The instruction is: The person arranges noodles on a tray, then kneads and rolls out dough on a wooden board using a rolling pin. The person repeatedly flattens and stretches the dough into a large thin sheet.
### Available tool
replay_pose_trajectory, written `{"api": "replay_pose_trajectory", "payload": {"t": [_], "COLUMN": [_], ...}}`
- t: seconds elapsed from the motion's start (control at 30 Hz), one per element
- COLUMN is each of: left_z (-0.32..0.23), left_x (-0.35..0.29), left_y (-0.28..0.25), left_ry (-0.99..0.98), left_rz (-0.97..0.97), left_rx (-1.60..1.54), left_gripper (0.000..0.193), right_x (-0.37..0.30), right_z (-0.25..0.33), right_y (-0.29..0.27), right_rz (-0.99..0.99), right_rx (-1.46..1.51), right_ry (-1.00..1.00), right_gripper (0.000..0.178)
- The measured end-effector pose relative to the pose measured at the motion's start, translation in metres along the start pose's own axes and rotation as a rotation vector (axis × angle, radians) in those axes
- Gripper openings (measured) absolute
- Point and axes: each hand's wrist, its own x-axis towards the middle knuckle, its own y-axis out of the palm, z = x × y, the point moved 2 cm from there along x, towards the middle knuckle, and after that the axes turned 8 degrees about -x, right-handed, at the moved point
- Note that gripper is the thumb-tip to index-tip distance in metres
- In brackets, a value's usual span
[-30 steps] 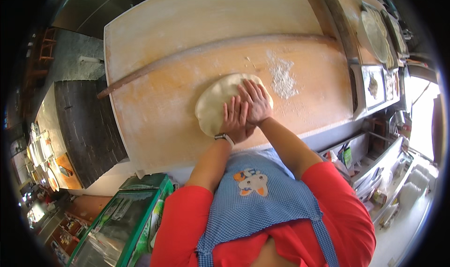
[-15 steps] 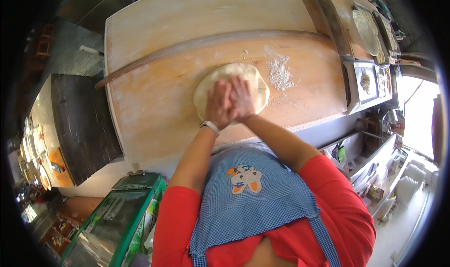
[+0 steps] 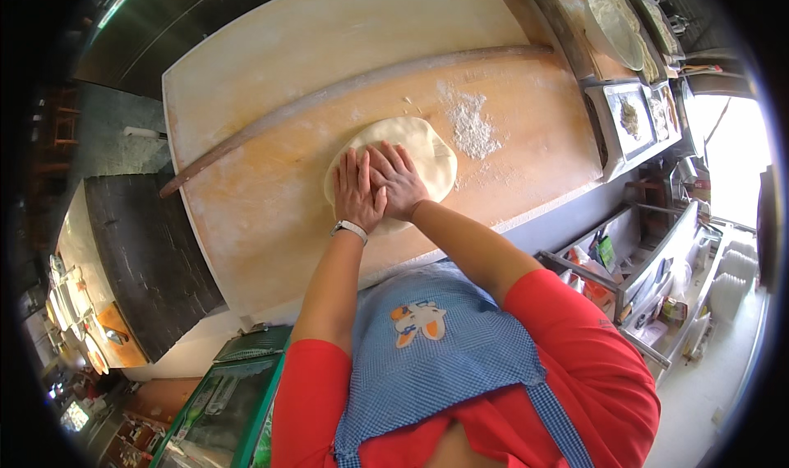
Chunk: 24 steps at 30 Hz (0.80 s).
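Observation:
A thick, pale round of dough (image 3: pixel 429 157) lies on the floured wooden board (image 3: pixel 271 230). Both palms press flat on its near left part. My left hand (image 3: pixel 356 193), with a white band at the wrist, has its fingers stretched out and pointing away from me. Beside it my right hand (image 3: pixel 397 182) rests with spread fingers, its thumb side against the left hand. Neither hand grips anything. Just right of the dough is a heap of white flour (image 3: pixel 472 127), with a few dough crumbs close by.
A long wooden rolling pin (image 3: pixel 345 86) lies across the board beyond the dough. Trays and a metal pan (image 3: pixel 629 123) stand at the right. Left of the board is a dark panel (image 3: pixel 148 254); below it, a green-framed case (image 3: pixel 222 394). A metal rack (image 3: pixel 649 262) stands lower right.
My hands, overlapped and close together before, now lie side by side with fingers more spread, further toward the dough's left. The whole view has shifted and tilted slightly.

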Motion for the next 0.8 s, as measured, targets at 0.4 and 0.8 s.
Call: {"api": "replay_pose_trajectory", "payload": {"t": [0.4, 0.8], "left_z": [-0.017, 0.010], "left_x": [0.034, 0.039], "left_y": [-0.006, 0.005], "left_ry": [-0.194, -0.223], "left_rz": [-0.107, -0.067], "left_rx": [0.164, 0.117], "left_gripper": [0.079, 0.067], "right_x": [0.006, -0.010], "right_z": [-0.090, -0.068], "right_y": [-0.005, -0.002], "right_rz": [0.018, 0.029], "right_rx": [0.015, 0.013], "right_ry": [0.225, 0.543], "right_gripper": [0.060, 0.049]}}
